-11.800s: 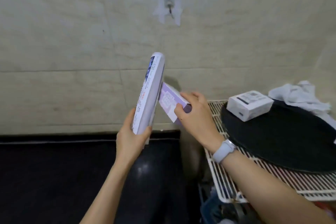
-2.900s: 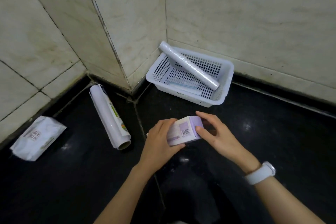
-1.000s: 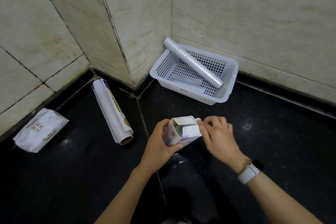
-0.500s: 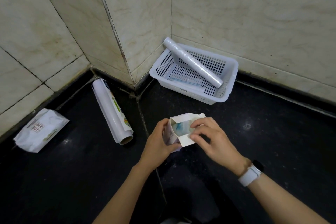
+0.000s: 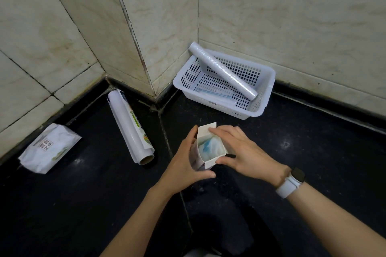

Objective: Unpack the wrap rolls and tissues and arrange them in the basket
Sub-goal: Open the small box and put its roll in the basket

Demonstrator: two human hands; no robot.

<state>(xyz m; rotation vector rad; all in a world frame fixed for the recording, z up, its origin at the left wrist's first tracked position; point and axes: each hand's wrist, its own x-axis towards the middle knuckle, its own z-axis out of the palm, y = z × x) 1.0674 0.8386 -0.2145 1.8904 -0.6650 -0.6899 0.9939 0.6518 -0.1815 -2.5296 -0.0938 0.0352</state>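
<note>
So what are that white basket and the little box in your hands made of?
The basket looks like moulded white plastic: smooth rim, walls pierced with a regular grid of holes. The box looks like thin card, with matte off-white insides and crisply folded flaps.

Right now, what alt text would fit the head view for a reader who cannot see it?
Two bare hands, left hand and right hand, hold an opened white cardboard box above a black floor. Behind it, a white perforated plastic basket holds a clear wrap roll; a second white roll and a white tissue pack lie on the floor.
</note>
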